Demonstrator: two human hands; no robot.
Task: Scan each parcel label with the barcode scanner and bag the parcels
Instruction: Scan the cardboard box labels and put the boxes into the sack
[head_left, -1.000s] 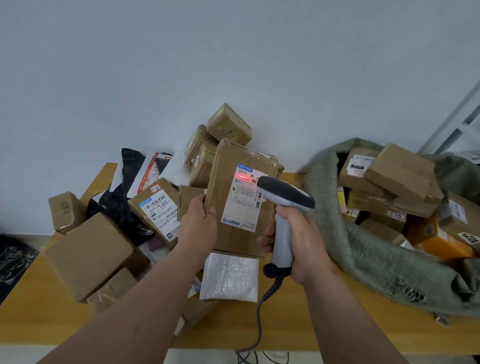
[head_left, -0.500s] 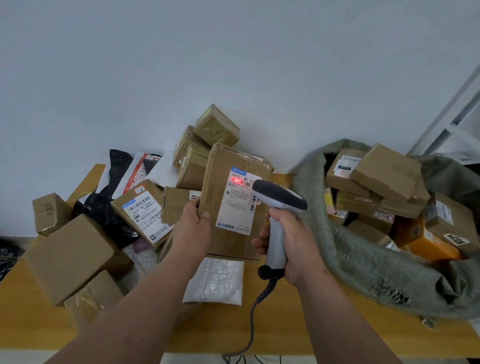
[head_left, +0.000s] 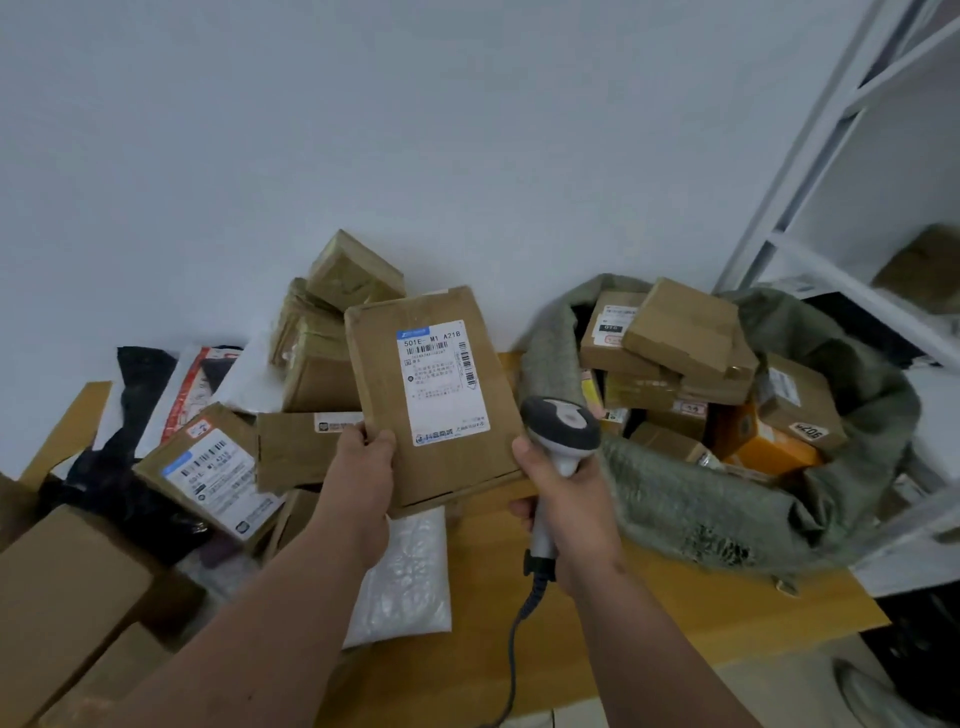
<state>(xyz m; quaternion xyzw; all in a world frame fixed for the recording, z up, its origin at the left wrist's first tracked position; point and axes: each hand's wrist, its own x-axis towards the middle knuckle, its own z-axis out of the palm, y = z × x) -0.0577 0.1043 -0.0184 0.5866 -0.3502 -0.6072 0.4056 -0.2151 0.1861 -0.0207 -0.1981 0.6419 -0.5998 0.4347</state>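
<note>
Two hands: left (head_left: 363, 467) grips one parcel (head_left: 431, 395), right (head_left: 566, 499) one scanner (head_left: 561, 431).

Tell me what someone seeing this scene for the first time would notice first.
The flat cardboard parcel held up at centre by the left hand, its white shipping label facing the camera. Just right of it, the right hand grips a grey barcode scanner. Further right, a green woven sack lies on the wooden table, its mouth stuffed with boxes.
</note>
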